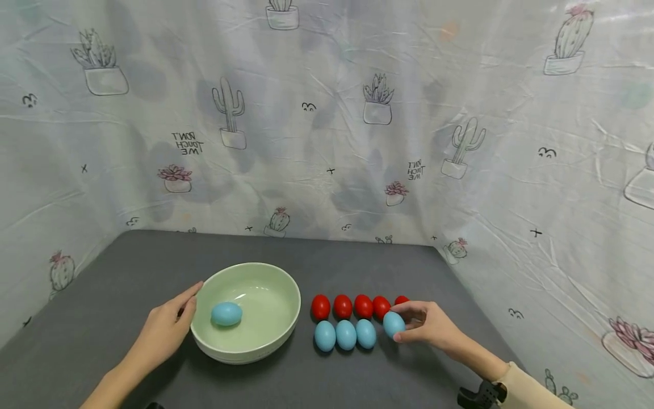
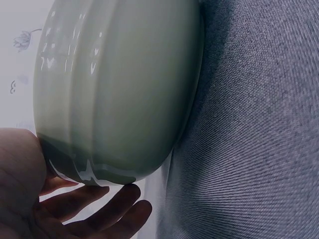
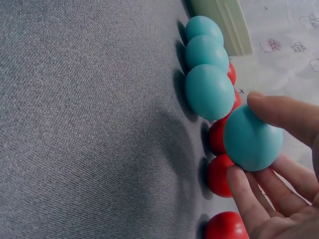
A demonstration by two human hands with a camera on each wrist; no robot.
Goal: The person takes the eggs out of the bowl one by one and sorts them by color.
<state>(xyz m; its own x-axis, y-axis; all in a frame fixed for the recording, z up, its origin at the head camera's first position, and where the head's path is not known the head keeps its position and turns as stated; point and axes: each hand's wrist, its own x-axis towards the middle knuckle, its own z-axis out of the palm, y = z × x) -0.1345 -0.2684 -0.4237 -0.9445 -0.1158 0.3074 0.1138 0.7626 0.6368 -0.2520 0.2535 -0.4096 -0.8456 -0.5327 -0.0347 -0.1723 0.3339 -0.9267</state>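
Note:
My right hand (image 1: 426, 325) pinches a blue egg (image 3: 253, 138) between thumb and fingertips, held just above the table at the right end of a blue row. Three more blue eggs (image 1: 346, 335) stand side by side to its left. Behind them runs a row of several red eggs (image 1: 363, 307), the rightmost partly hidden by my right hand. A pale green bowl (image 1: 265, 335) stands on the left with one blue egg (image 1: 226, 313) lying inside. Against the bowl's left side rests my left hand (image 1: 166, 329), its fairly straight fingers (image 2: 117, 206) touching the outer wall.
Dark grey cloth (image 1: 317, 383) covers the table. A pale curtain (image 1: 317, 142) printed with potted cacti hangs behind it and along both sides. The red row lies close to the right hand's fingers.

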